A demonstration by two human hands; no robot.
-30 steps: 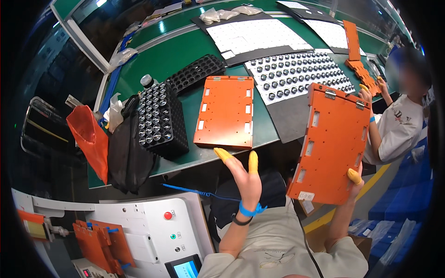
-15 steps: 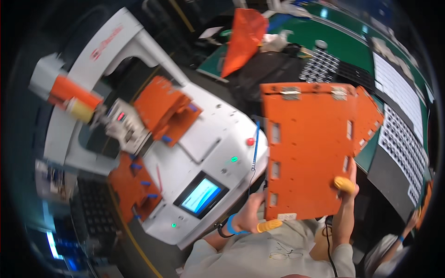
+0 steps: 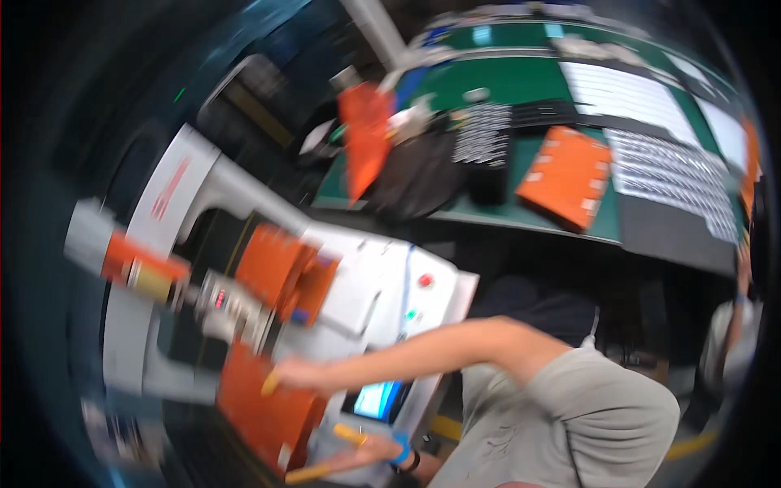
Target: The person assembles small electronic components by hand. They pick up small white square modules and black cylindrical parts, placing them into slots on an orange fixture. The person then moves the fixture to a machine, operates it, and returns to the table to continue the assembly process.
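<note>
Over the machine's near left part lies the flat orange hinged board (image 3: 268, 411), blurred, with a pale label by its near edge. My right arm reaches across my body. My right hand (image 3: 301, 376) is closed on the board's edge, its yellow-covered thumb on top and the other fingers hidden. Beside the near corner of the board is my left hand (image 3: 362, 454), fingers stretched apart, two of them in yellow finger covers. Whether it touches the board I cannot tell. A blue band circles that wrist.
The white benchtop machine (image 3: 163, 203) carries a screwdriver head (image 3: 224, 305), another orange fixture (image 3: 281, 272), a red button (image 3: 425, 280) and a lit screen (image 3: 378, 398). On the green table (image 3: 521, 89) are an orange fixture (image 3: 567, 175) and trays of small parts (image 3: 671, 167). Another person's arm (image 3: 739, 301) shows at right.
The orange hinged board has moved from in front of my body leftward onto the machine and turned. My right arm now crosses over; my left hand has come off the board's edge. The view has swung.
</note>
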